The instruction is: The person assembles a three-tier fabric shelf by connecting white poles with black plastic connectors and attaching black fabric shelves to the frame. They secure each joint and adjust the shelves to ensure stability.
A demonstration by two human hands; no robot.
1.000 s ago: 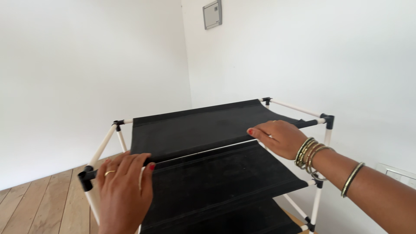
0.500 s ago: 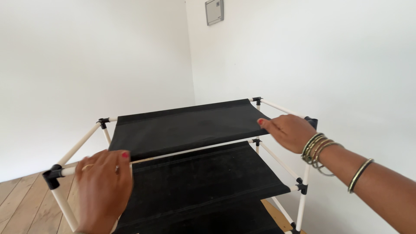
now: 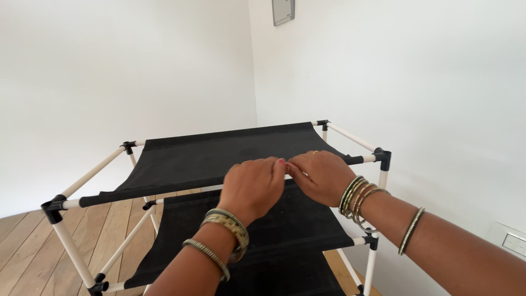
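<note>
Your left hand [image 3: 253,185] and right hand [image 3: 319,175] sit knuckles-up, side by side, fingertips touching at centre. Fingers curled downward, palms hidden. Both forearms reach forward, converging; bangles on each wrist.

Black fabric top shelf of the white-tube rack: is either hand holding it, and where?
Both the left hand and right hand rest at the middle of the black fabric top shelf's near edge; a closed grip cannot be told.

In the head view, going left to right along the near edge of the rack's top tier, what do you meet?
Black corner connector → bare white tube end → black fabric shelf → left hand → right hand → right-wrist bangles → far-right black corner connector.
</note>
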